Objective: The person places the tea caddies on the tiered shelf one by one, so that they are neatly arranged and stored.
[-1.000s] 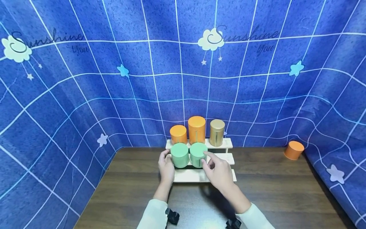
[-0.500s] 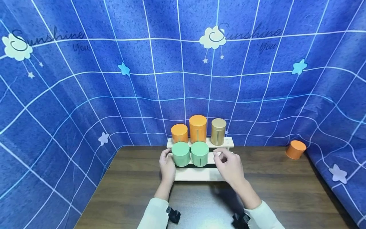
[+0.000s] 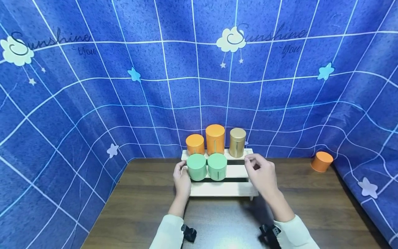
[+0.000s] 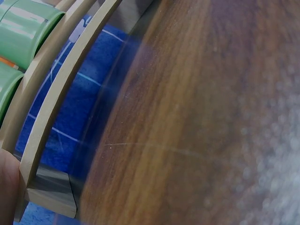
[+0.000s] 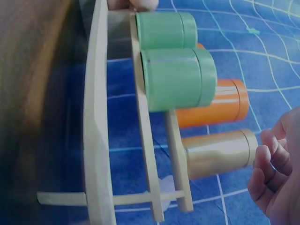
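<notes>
My left hand (image 3: 181,180) grips the left end of a pale wooden tiered rack (image 3: 224,189). A fingertip of it (image 4: 8,183) shows against the rack's end in the left wrist view. Two green tins (image 3: 196,167) (image 3: 217,167) stand side by side on the middle tier, the left one close beside that hand. My right hand (image 3: 262,174) hovers by the rack's right end, fingers loosely bent and holding nothing. On the top tier stand a short orange tin (image 3: 195,144), a tall orange tin (image 3: 215,140) and a gold tin (image 3: 237,143).
Another orange tin (image 3: 322,162) stands alone at the table's far right. The dark wooden table (image 3: 149,197) extends to both sides of the rack. Behind it hangs a blue printed cloth (image 3: 168,93), which also closes in the sides.
My right hand has let go of the right green tin and moved off to the right, past the rack's end. The left hand has stayed at the rack's left end.
</notes>
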Demonstrator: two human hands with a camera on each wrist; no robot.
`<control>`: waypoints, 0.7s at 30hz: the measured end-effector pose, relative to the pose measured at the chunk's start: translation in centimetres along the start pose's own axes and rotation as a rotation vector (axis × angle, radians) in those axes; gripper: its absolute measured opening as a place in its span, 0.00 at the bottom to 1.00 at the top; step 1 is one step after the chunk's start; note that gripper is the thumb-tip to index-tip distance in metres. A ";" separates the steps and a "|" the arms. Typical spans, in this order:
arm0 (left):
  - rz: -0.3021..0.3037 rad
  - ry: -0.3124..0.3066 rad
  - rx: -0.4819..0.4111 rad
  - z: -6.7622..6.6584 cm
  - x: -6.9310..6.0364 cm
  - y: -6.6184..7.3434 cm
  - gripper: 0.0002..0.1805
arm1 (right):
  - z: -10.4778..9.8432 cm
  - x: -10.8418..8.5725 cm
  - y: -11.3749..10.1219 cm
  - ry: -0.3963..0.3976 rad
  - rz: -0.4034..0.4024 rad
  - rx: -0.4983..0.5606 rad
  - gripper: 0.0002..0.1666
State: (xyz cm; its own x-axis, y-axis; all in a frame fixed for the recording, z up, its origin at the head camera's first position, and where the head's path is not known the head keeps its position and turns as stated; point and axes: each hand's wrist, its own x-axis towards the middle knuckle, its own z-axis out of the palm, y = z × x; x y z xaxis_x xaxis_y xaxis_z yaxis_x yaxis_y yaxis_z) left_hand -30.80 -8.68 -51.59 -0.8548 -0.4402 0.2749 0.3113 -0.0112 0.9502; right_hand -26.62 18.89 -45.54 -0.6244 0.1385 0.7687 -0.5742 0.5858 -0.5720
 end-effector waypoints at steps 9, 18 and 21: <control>-0.007 -0.002 0.007 -0.1 -0.3 0.7 0.14 | -1.9 1.3 1.4 0.097 0.046 0.002 0.06; 0.003 0.004 -0.003 0.0 -0.2 0.5 0.14 | -4.8 3.3 2.6 0.143 0.334 0.083 0.05; 0.005 0.008 -0.009 0.1 -0.1 0.4 0.14 | -6.2 4.0 2.5 0.168 0.404 0.099 0.08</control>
State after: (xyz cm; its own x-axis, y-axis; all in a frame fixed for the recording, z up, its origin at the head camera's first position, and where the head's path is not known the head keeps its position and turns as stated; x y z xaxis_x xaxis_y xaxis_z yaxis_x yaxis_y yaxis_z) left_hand -30.64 -8.55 -51.27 -0.8498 -0.4475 0.2785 0.3193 -0.0166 0.9475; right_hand -27.25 25.88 -42.14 -0.7188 0.4730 0.5095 -0.3555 0.3798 -0.8540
